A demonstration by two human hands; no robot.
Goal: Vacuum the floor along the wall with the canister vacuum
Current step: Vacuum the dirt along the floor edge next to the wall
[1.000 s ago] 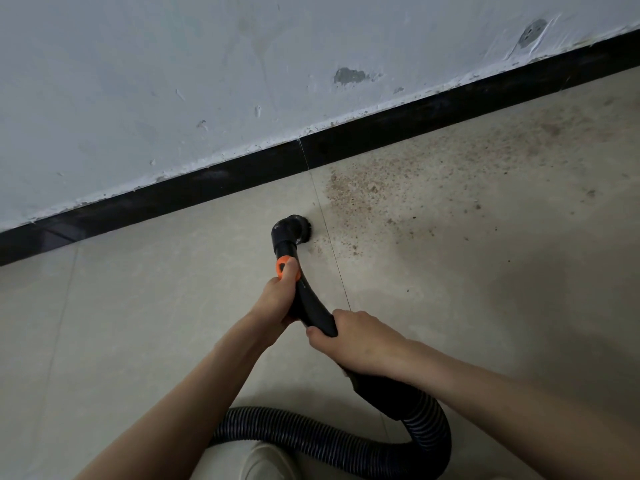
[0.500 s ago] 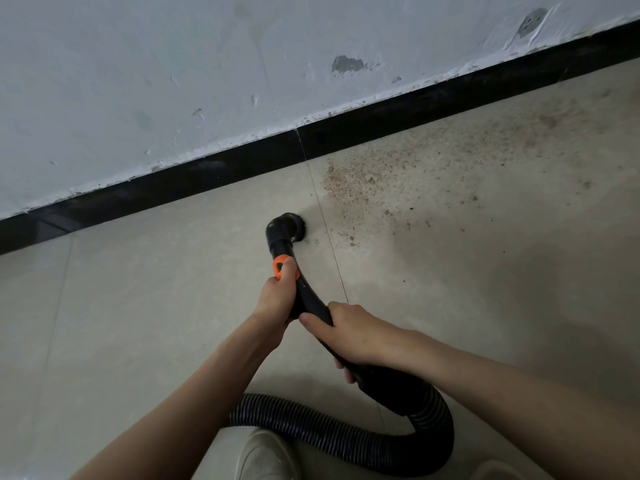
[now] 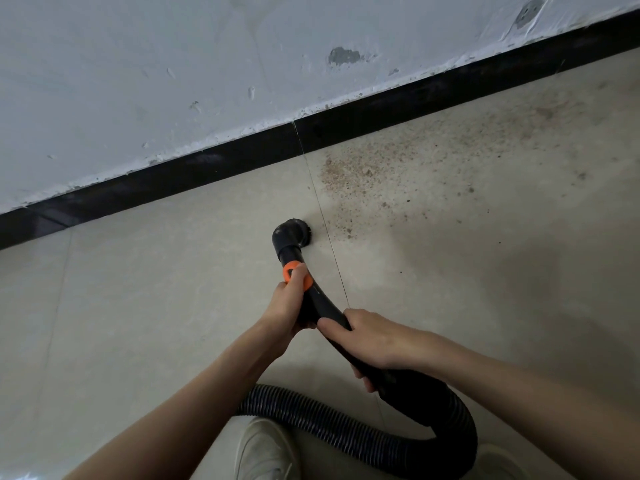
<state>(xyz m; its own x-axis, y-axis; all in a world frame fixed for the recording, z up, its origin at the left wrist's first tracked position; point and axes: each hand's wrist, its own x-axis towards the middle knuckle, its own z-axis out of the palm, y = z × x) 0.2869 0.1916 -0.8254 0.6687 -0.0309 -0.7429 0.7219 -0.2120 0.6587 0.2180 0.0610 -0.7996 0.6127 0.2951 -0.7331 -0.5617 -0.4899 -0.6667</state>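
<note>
Both hands are clamping the vacuum's curved black wand (image 3: 325,317) in the head view: my left hand (image 3: 289,306) is wrapping the upper part with the thumb lying on the orange collar (image 3: 294,276), and my right hand (image 3: 367,341) is curling round it lower down, just behind the left. The round brush nozzle (image 3: 294,233) is sitting on the tiled floor (image 3: 138,306), near the black skirting (image 3: 207,168) and just left of the brown grit (image 3: 398,168). I am judging the wand stiff and light, so gripping near the collar is steering it best, while the ribbed hose (image 3: 311,420) looping past my shoe (image 3: 266,452) looks soft and likely to drag.
</note>
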